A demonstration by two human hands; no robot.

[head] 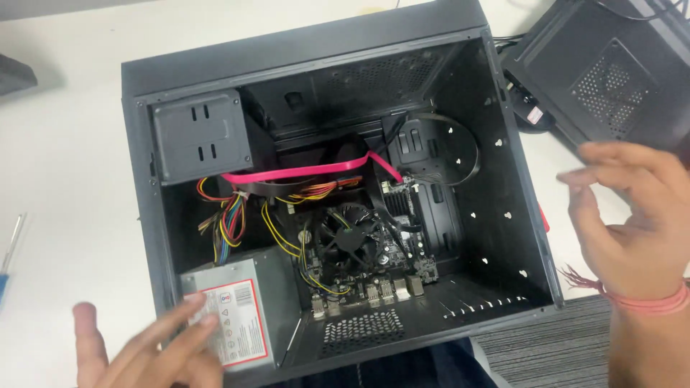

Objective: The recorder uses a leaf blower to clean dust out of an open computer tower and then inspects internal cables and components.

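An open black computer case [510, 215] lies on its side on a white table. Inside it are a grey power supply [241, 316] with a red-edged label at the lower left, a motherboard with a black cooler fan [352, 237], a drive cage [200, 135] at the upper left, a pink flat cable [309, 172] and a bundle of coloured wires [230, 219]. My left hand [154, 348] is at the lower left, fingers spread, fingertips touching the power supply's label. My right hand [632, 223] hovers open to the right of the case, holding nothing, with a red thread band at the wrist.
The black side panel [611, 72] with a vent grille lies at the upper right, with cables beside it. A screwdriver with a blue handle [8, 251] lies at the far left edge. A grey striped surface [553, 345] shows at the lower right.
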